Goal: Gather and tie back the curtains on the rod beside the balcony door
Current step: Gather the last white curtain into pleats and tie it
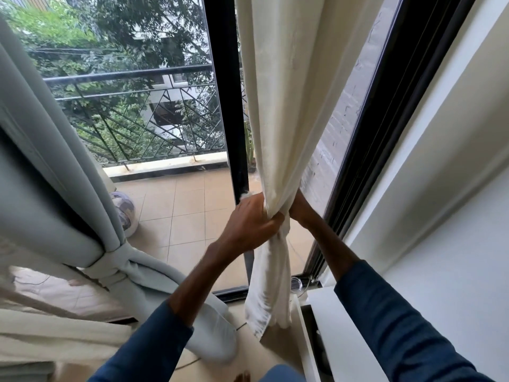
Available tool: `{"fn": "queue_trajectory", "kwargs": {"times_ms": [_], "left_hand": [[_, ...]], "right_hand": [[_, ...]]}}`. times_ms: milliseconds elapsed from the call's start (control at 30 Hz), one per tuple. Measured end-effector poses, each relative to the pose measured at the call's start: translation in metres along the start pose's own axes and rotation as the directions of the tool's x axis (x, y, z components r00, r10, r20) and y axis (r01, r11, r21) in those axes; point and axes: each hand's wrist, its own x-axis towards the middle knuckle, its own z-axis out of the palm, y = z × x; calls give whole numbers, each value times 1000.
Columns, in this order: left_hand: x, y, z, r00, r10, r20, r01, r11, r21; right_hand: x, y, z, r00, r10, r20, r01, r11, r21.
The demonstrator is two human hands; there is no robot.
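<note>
A cream curtain [278, 106] hangs in front of the black door frame [225, 106], bunched tight at waist height. My left hand [248, 224] grips the bunch from the left, fingers curled round the cloth. My right hand [298, 209] reaches behind the bunch from the right; its fingers are hidden by the fabric. Below the hands the curtain's tail [268, 293] hangs loose to the floor. At the left a pale grey-blue curtain [55, 175] is gathered and bound with a knotted tie [110, 264].
Through the glass lie the tiled balcony floor [187, 210] and a black railing [137, 106]. A white wall and sill [440, 188] stand at the right, white furniture [330, 326] below them. A bed with cream bedding [55, 334] lies at the lower left.
</note>
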Motion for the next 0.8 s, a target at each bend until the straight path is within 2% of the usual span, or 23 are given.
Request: {"fn": "queue_trajectory", "kwargs": {"times_ms": [67,133,200,267,333,367,400,467,533,600,733,800], "left_hand": [[0,-14,-7,1000,-4,22,4,1000,-8],[1,-26,-10,998,24,56,-25,1000,16],[4,-38,-10,997,58,46,-64,989,133],[7,-45,-12,996,79,-47,-69,978,196],[8,-50,-16,983,70,-168,-50,991,123],[8,-51,-18,981,14,-194,-2,998,60],[8,-50,-20,981,-72,-180,74,997,6],[7,-50,-20,971,-236,-47,235,972,-24],[7,-51,-13,949,-307,70,310,950,-43],[6,-47,-9,933,-337,122,351,929,-119],[6,-45,-6,949,-314,29,314,949,-8],[7,-49,-6,954,-297,-39,299,954,36]], "right_hand": [[-10,2,7,995,-45,85,27,979,202],[-9,10,13,994,42,102,-73,943,324],[-6,14,17,980,154,124,-192,889,415],[-5,16,17,963,216,162,-268,835,480],[-5,18,17,947,256,193,-321,768,555],[-5,17,17,943,265,200,-332,742,582],[-6,18,17,943,270,197,-333,732,594],[-5,22,16,947,260,190,-322,740,590],[-9,20,14,951,246,189,-311,749,585],[-11,22,12,957,219,191,-290,760,581],[-18,33,2,947,191,259,-313,734,603],[-24,45,-7,929,177,325,-323,816,479]]}}
